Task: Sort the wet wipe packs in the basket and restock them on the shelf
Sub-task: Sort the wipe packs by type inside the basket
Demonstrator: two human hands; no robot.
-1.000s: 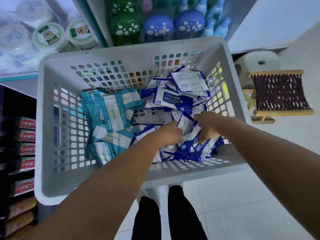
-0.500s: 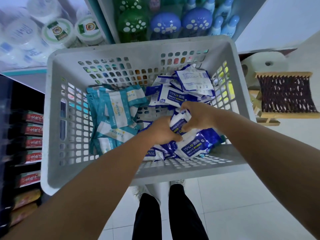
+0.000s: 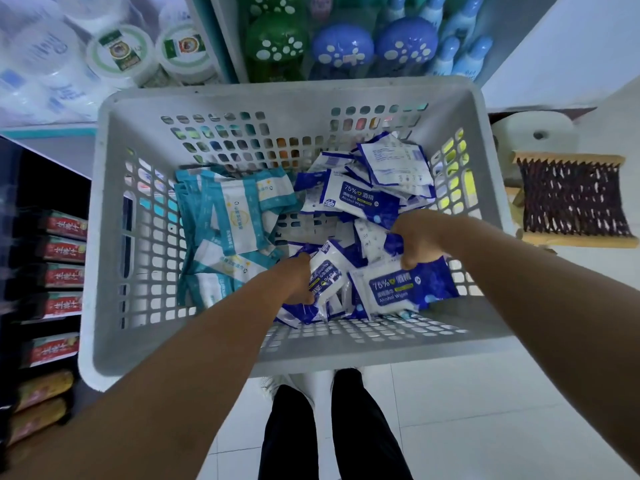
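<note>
Inside basket [image 3: 114,237], left hand [image 3: 294,278] gripping blue packs [image 3: 329,275], right hand [image 3: 415,240] pinching more. Slippery packs maybe sliding out, mixing into teal pile [image 3: 228,230].

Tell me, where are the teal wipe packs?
In the head view, the teal wipe packs are piled on the left side of the grey basket, beside the blue alcohol wipe packs.

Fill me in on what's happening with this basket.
A person is sorting wet wipe packs inside a grey basket. Teal packs are stacked on its left side, and blue alcohol wipe packs lie jumbled on the right. The left hand and right hand each grip blue packs. Nothing is being shelved yet.
</note>
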